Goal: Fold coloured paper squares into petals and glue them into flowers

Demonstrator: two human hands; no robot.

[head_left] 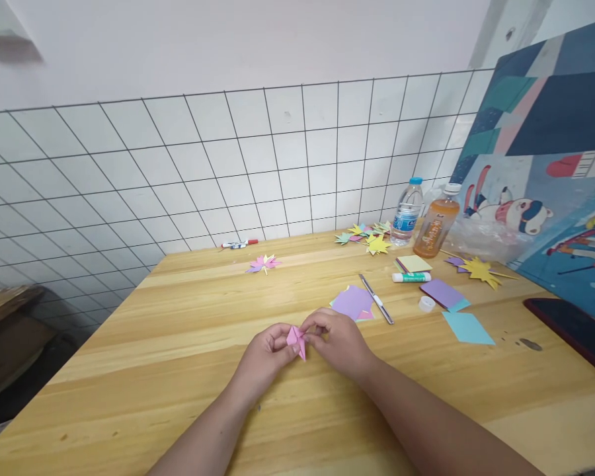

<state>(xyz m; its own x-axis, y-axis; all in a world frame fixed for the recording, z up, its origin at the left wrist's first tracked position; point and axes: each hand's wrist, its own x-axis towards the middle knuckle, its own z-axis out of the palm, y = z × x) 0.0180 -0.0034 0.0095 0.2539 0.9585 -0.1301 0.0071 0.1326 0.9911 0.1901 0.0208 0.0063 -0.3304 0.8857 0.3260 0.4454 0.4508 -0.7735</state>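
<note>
A small piece of folded pink paper (293, 335), with pointed flaps, is held just over the wooden table (178, 377) between my two hands. My left hand (270, 354) pinches its left side between thumb and fingers. On the right side, my right hand (334, 338) is closed with thumb and forefinger on the paper's edge; its other fingers are curled. Just beyond my right hand lies a stack of purple paper squares (351, 302) with pink and yellow edges showing. A slim craft knife (377, 301) rests beside that stack.
Rightward lie a glue stick (410, 277), its white cap (427, 303), blue paper (469, 328) and a dark phone (570, 334). A water bottle (406, 215) and an orange drink bottle (435, 225) stand near the wall. Folded paper leaves (265, 264) and markers (238, 244) sit at the back.
</note>
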